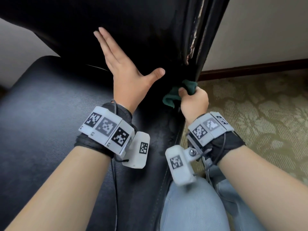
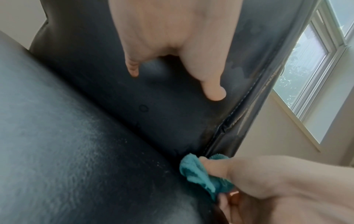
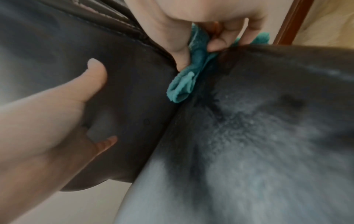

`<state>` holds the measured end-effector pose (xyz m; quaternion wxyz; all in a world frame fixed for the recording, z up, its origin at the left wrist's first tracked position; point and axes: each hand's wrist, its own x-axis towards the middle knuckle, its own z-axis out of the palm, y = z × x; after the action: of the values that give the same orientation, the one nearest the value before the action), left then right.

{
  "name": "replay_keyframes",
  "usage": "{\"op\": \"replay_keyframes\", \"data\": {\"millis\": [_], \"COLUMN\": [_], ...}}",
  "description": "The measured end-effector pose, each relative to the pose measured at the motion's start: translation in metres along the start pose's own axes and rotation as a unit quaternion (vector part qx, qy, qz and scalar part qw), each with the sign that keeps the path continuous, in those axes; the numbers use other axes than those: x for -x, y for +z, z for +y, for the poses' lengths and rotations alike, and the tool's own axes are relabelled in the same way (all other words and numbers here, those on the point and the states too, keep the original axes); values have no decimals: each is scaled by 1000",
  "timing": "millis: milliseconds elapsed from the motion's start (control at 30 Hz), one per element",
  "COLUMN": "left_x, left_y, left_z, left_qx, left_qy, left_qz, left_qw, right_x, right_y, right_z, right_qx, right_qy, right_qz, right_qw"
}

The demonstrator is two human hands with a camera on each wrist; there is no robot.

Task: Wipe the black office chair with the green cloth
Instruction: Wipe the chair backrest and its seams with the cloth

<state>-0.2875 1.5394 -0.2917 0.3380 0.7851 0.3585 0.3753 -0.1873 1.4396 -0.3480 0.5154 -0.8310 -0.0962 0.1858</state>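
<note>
The white block strapped over a black band on the left wrist [image 1: 106, 130] carries square black-and-white coded markers, with the small printed labels L4, L3 and L2 along its near edge; the matching white block on the right wrist [image 1: 210, 127] bears the same kind of markers, but its lettering is too small to read.

On the left lies the padded seat of the black leather-look office chair [image 1: 55, 104], its grain dull and greyish. Above it the left hand [image 1: 123, 70] lies flat against the chair's dark backrest [image 2: 164, 115], fingers straight and together, thumb spread wide, holding nothing. A small round button dimple [image 2: 143, 108] sits in the backrest below the thumb.

Further right, the worn piped seam of the backrest edge [image 1: 195, 42] shows pale cracked patches. At its foot, in the crease where backrest meets seat, the crumpled dark green terry cloth [image 1: 176, 95] is bunched in the right hand [image 1: 194, 104], whose grip is closed round it, thumb and curled fingers pinching the fabric against the chair.

A knee in pale blue jeans [image 1: 191, 209] presses at the seat's front edge. To the right are the patterned olive-green carpet [image 1: 260, 114], a dark wooden skirting board [image 1: 253, 67], the cream wall, and a white-framed window [image 2: 316, 63] in the left wrist view
</note>
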Motion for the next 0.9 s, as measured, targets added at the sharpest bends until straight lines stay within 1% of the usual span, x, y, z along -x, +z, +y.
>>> {"op": "replay_keyframes", "data": {"millis": [67, 100, 200, 300, 367, 467, 567, 633, 700, 767, 900], "left_x": [0, 0, -1, -1, -2, -3, -2, -2, -3, -4, -5], "left_y": [0, 0, 0, 0, 0, -2, -3, -1, 1, 2, 0], "left_z": [0, 1, 2, 3, 4, 5, 7, 7, 8, 9, 10], "left_qx": [-1, 1, -3, -10, -13, -17, -27, -36, -45, -52, -63], "left_qy": [-6, -11, -22, -27, -30, -39, -43, -47, -52, -56, -69], "left_qz": [-4, -7, -10, -7, -7, -14, -12, -4, 1, 6, -1], "left_qw": [1000, 1000, 1000, 1000, 999, 999, 999, 998, 998, 997, 996], "right_x": [-10, -15, -26, -30, -31, -32, -26, -17, -9, -3, -3], "right_y": [6, 9, 18, 22, 23, 21, 15, 10, 8, 9, 11], "right_z": [-3, -5, -6, -2, -2, -4, -10, -15, -20, -23, -19], "right_qx": [16, 25, 49, 108, 132, 134, 102, 60, 46, 83, 155], "right_qy": [41, 51, 51, 42, 53, 72, 87, 82, 77, 68, 55], "right_qz": [7, 10, 20, 25, 4, -33, -42, -46, -54, -69, -70], "right_qw": [999, 998, 997, 993, 990, 988, 990, 994, 995, 992, 984]}}
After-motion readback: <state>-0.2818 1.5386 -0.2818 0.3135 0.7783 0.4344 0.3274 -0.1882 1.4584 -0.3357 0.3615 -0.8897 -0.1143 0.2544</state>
